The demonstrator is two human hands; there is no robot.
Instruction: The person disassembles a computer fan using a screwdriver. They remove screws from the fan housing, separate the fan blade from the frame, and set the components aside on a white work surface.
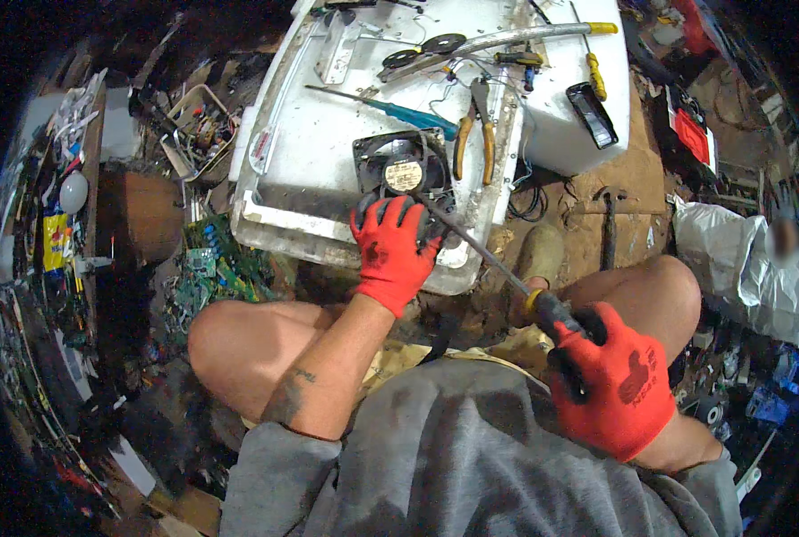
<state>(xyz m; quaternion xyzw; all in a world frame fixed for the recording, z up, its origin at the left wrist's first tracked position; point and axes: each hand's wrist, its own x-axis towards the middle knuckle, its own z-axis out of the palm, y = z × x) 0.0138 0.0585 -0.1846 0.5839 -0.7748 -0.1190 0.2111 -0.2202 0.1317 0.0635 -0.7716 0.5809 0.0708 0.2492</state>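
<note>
A square black cooling fan (404, 174) with a pale round label at its hub lies on the white plastic lid-like surface (301, 152). My left hand (392, 255), in a red glove with dark fingertips, grips the fan's near edge, its fingers curled over it. In my right hand (610, 380), also gloved in red, is a long screwdriver (489, 255) with a dark and yellow handle. Its shaft slants up and left to the fan's near right corner, beside my left fingers. The exact contact of the tip is hidden.
Pliers with orange handles (475, 134) and a blue screwdriver (408, 115) lie behind the fan. Farther back are a metal tube (525, 36) and a yellow screwdriver (593, 72). A hammer (608, 228) rests on cardboard at right. Green circuit boards (220, 259) are heaped at left.
</note>
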